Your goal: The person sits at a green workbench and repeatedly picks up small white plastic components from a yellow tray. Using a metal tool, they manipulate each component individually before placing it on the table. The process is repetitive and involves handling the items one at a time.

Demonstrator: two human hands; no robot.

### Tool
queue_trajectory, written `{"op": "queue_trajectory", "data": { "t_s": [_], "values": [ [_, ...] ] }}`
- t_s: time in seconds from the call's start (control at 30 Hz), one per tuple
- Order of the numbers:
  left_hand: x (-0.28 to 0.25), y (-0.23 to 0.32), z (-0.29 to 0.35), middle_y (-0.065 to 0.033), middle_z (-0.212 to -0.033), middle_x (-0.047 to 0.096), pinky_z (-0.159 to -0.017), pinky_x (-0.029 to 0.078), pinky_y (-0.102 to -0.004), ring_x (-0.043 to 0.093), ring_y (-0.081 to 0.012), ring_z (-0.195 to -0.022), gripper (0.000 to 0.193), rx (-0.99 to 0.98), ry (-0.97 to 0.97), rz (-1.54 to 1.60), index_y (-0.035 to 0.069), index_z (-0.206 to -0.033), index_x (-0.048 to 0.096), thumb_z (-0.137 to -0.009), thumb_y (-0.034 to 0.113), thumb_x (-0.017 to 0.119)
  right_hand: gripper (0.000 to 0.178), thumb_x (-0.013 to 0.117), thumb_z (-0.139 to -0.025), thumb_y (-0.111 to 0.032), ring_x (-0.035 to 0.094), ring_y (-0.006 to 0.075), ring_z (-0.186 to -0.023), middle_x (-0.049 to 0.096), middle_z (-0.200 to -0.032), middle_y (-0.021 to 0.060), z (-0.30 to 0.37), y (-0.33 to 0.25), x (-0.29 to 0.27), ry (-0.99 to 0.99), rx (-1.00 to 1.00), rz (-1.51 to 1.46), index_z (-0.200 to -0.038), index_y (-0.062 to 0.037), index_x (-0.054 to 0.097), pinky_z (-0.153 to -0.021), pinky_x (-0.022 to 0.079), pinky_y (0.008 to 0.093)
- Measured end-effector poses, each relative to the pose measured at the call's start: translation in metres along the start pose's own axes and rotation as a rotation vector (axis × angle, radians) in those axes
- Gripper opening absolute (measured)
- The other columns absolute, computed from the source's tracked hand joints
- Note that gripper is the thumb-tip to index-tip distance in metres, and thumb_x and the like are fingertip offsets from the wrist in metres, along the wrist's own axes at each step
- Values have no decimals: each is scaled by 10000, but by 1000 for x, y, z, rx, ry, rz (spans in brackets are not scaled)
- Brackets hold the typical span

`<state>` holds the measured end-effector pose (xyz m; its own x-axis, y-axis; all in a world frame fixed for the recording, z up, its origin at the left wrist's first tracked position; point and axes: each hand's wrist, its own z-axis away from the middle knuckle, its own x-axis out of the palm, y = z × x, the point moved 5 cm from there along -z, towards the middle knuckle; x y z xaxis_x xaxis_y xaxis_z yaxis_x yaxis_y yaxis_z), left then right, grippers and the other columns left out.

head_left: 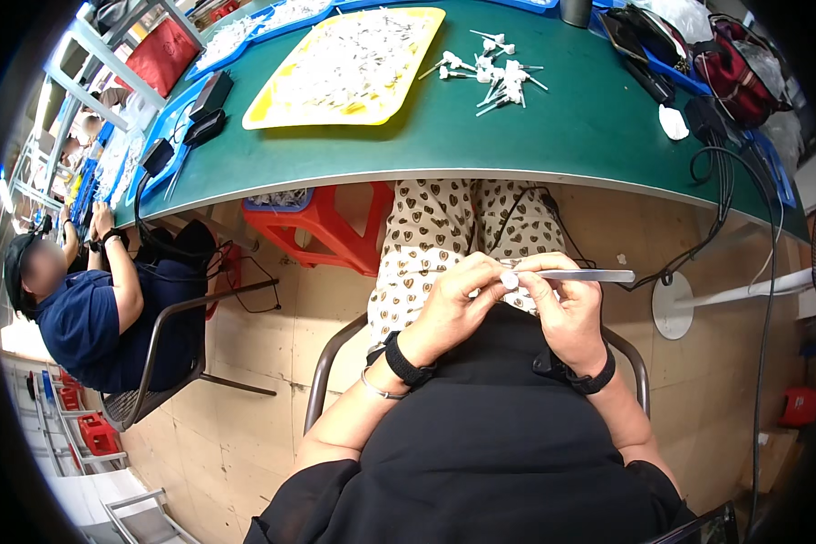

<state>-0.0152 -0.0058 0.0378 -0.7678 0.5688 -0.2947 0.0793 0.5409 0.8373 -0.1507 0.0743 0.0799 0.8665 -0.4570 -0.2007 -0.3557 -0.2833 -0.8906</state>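
Observation:
Both hands meet above my lap, just below the table's near edge. My left hand (467, 295) is closed, pinching a small white plastic piece (510, 281) between thumb and fingertips. My right hand (567, 308) is closed round a slim, flat, silver-grey tool (598, 276), whose wide end sticks out to the right. The tool's other end lies by the white piece, hidden among my fingers, so its kind cannot be made out. On the table, a yellow tray (276, 109) is heaped with small white plastic parts, and a loose pile of similar white parts (508, 82) lies to its right.
The green table (335, 154) curves across in front of me. Blue trays (172, 113) stand at left, bags (739, 72) and cables (721, 172) at right. Under the table is a red stool (335, 227). A co-worker (100, 308) sits at left, and a white stand (671, 306) is on the floor.

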Motion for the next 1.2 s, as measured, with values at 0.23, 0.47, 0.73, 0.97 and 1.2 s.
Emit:
{"op": "queue_trajectory", "data": {
  "t_s": [0.23,0.47,0.73,0.97,1.2],
  "values": [
    [0,1,0,-93,-934,650,-729,518,-319,641,-231,-831,207,3,4,8,16,-1055,704,-860,-52,710,39,694,-926,-14,621,117,-623,692,-758,51,2,2,0,-10,60,-14,-935,21,710,-573,485,261],
    [1,0,0,-96,-933,650,-732,519,-316,639,-233,-831,205,-15,-14,32,8,-1056,701,-862,-59,706,48,692,-931,-18,634,126,-649,688,-776,58,0,1,-1,-15,47,13,-935,26,708,-591,494,263],
    [1,0,0,-96,-929,648,-724,516,-315,636,-230,-823,205,-6,2,37,4,-1062,704,-867,-58,701,43,691,-928,-17,640,130,-668,692,-790,62,2,5,0,-1,95,-43,-933,21,710,-599,496,267],
    [2,-3,2,-101,-936,653,-732,522,-325,644,-241,-840,204,-18,-17,29,2,-1068,705,-871,-51,700,41,694,-927,-23,648,134,-668,697,-794,66,1,2,-2,-28,61,18,-922,15,710,-593,492,266],
    [2,-1,1,-105,-954,660,-751,531,-325,654,-252,-864,213,-7,-39,70,7,-1088,707,-884,-52,688,23,697,-900,-7,650,177,-677,704,-806,76,-1,-3,-3,-56,-16,65,-913,4,713,-610,494,302]
  ]
}}
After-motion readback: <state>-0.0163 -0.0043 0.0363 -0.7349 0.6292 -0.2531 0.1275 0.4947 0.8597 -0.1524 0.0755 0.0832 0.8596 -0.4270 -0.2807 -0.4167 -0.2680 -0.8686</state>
